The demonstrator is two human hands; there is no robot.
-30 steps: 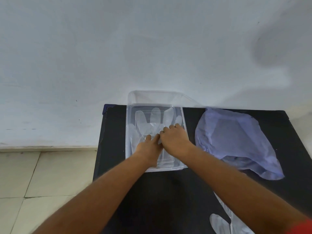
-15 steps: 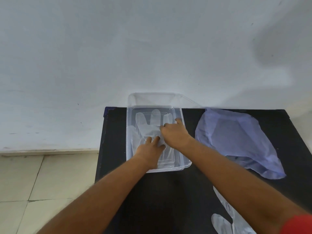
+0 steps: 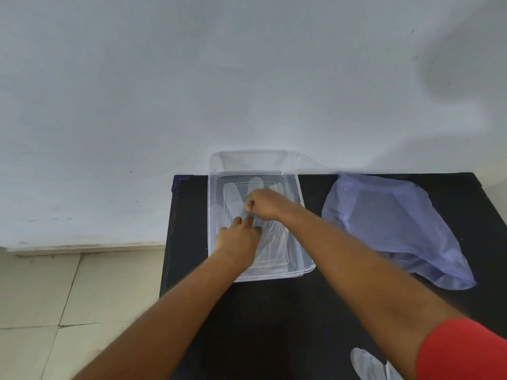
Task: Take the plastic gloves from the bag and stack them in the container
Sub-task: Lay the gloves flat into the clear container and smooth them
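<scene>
A clear plastic container (image 3: 307,259) sits at the back left of the black table (image 3: 274,325). Thin transparent plastic gloves (image 3: 274,242) lie flat inside it, fingers pointing toward the wall. My left hand (image 3: 238,239) rests palm down on the gloves near the container's front, fingers spread. My right hand (image 3: 264,204) is inside the container just beyond it, fingers curled and pinching the top glove near its middle. The bluish translucent bag (image 3: 395,226) lies crumpled to the right of the container.
Another clear glove (image 3: 370,364) lies on the table at the bottom edge, under my right arm. The container's lid (image 3: 252,161) leans against the white wall behind it. Tiled floor (image 3: 55,297) drops off left of the table.
My right hand has closed from flat into a pinch and shifted slightly toward the wall. My left hand has stayed pressed on the gloves, sliding a little left.
</scene>
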